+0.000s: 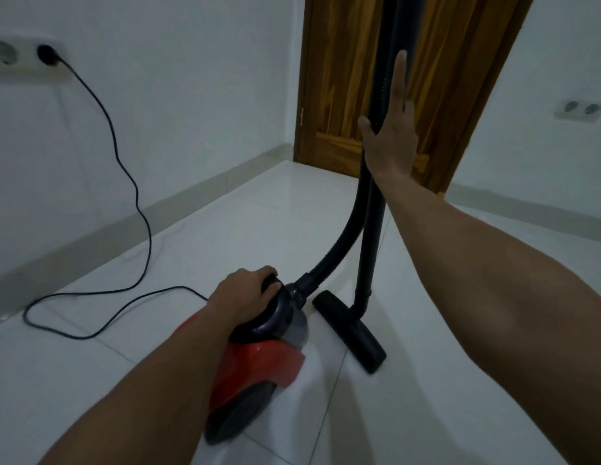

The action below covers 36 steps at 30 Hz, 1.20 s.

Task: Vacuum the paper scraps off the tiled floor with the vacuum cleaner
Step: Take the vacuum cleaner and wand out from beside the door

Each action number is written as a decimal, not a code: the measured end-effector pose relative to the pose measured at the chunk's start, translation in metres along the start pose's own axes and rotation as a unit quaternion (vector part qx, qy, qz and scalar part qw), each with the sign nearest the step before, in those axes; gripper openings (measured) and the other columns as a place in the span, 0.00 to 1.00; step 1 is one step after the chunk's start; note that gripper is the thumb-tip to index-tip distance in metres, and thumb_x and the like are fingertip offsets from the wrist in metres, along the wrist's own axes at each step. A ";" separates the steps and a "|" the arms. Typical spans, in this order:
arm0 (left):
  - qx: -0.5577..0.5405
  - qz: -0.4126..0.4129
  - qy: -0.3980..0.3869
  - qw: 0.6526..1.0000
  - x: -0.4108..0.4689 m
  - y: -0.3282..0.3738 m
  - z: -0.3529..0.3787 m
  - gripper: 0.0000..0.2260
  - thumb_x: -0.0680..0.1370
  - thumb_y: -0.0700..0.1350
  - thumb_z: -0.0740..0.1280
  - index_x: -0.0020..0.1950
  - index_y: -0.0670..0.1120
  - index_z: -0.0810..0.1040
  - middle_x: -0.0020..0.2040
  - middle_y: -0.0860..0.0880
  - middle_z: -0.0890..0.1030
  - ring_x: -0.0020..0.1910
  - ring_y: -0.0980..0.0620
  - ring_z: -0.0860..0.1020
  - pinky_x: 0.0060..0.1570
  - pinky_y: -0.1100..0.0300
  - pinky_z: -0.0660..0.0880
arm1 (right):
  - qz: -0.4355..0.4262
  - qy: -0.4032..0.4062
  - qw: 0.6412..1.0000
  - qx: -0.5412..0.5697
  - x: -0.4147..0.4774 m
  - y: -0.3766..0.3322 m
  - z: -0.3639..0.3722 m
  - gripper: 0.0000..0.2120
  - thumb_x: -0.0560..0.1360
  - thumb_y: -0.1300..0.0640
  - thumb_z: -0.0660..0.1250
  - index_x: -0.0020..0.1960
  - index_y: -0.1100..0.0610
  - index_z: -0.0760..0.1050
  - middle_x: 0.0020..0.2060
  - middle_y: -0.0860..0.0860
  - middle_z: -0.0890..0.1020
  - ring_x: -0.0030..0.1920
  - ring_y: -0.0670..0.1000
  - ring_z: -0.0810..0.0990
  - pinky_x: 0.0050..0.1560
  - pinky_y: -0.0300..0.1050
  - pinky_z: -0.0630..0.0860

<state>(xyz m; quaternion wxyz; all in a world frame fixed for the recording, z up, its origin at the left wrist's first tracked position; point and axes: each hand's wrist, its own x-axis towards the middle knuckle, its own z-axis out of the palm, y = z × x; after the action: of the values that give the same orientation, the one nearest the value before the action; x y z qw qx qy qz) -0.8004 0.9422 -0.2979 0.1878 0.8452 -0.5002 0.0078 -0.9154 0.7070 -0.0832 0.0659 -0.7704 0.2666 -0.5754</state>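
Your left grip (248, 297) is clenched round the black handle (272, 286) on top of the red vacuum cleaner (259, 364), which sits on the tiled floor (443, 414). Your right grip (389, 139) holds the upright wand (371, 236) beyond the vacuum cleaner, thumb hooked round it and forefinger straight along it, while the floor nozzle (356, 333) lies flat just beside the vacuum cleaner's front and the hose (341, 246) rises from it. To the vacuum cleaner's left the cord (138, 203) loops over the floor and climbs to a wall socket (47, 55)
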 end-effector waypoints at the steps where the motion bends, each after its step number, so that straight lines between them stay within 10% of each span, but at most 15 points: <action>1: 0.004 -0.002 0.002 1.000 -0.001 0.000 0.001 0.16 0.80 0.61 0.56 0.65 0.58 0.72 0.52 0.43 0.82 0.49 0.42 0.80 0.48 0.51 0.77 | -0.003 0.001 1.000 -0.002 0.001 0.000 0.001 0.41 0.78 0.59 0.69 0.81 0.50 0.46 0.60 0.56 0.74 0.41 0.50 0.76 0.38 0.45 0.80; 10: 0.034 0.023 0.043 0.998 -0.010 -0.002 -0.001 0.17 0.82 0.58 0.54 0.68 0.55 0.70 0.58 0.48 0.82 0.53 0.43 0.80 0.51 0.49 0.76 | 0.018 0.013 1.000 0.006 0.001 0.005 -0.001 0.39 0.79 0.58 0.67 0.81 0.50 0.48 0.61 0.56 0.74 0.42 0.45 0.73 0.36 0.30 0.67; 17: -0.015 -0.005 0.035 0.999 -0.059 -0.018 -0.011 0.25 0.84 0.58 0.49 0.81 0.54 0.56 0.60 0.45 0.79 0.57 0.45 0.77 0.54 0.51 0.73 | 0.022 0.003 1.000 -0.013 -0.001 0.001 -0.001 0.37 0.80 0.58 0.65 0.81 0.49 0.48 0.63 0.55 0.73 0.42 0.44 0.72 0.35 0.28 0.63; 25: -0.136 -0.090 0.075 0.984 -0.115 -0.043 -0.001 0.24 0.83 0.59 0.53 0.79 0.55 0.61 0.56 0.44 0.83 0.55 0.46 0.81 0.54 0.55 0.76 | 0.016 -0.012 1.000 0.006 -0.009 -0.013 0.004 0.39 0.80 0.58 0.66 0.81 0.45 0.45 0.59 0.55 0.74 0.40 0.48 0.74 0.37 0.38 0.71; 31: -0.202 -0.141 0.139 0.959 -0.115 -0.057 0.002 0.18 0.76 0.52 0.55 0.41 0.47 0.83 0.27 0.50 0.78 0.27 0.54 0.76 0.31 0.59 0.71 | 0.021 -0.026 0.999 0.008 -0.007 -0.011 0.001 0.41 0.80 0.58 0.66 0.81 0.44 0.43 0.55 0.55 0.74 0.36 0.44 0.71 0.32 0.33 0.64; 36: -0.143 -0.076 0.079 0.984 -0.127 -0.072 0.008 0.26 0.75 0.45 0.56 0.74 0.54 0.71 0.54 0.50 0.84 0.50 0.50 0.82 0.49 0.58 0.76 | 0.026 -0.021 0.999 0.004 -0.005 -0.009 -0.001 0.41 0.80 0.58 0.66 0.80 0.43 0.42 0.54 0.55 0.74 0.36 0.48 0.74 0.33 0.34 0.68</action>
<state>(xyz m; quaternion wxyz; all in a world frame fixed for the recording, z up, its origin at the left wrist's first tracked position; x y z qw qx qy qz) -0.8043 1.0777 -0.3537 0.3456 0.8419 -0.4142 -0.0118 -0.9140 0.7175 -0.0833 0.0898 -0.7750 0.2825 -0.5581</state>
